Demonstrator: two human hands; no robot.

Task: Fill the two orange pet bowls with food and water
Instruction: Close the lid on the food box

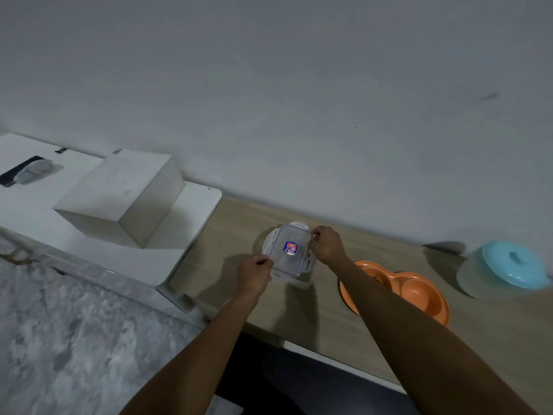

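A clear plastic container (288,253) with a snap-on lid and a blue and red sticker stands on the wooden counter (314,307), partly over a white round plate (267,244). My left hand (254,272) pinches the lid clip at its near left corner. My right hand (326,244) pinches the clip on its right side. The orange double pet bowl (419,290) lies to the right; my right forearm crosses its left bowl. What the bowls hold I cannot tell.
A round tub with a turquoise lid (508,265) stands at the far right. A white box (125,196) sits on a white board (182,235) to the left, against the grey wall. A pale fuzzy rug (74,339) lies at lower left.
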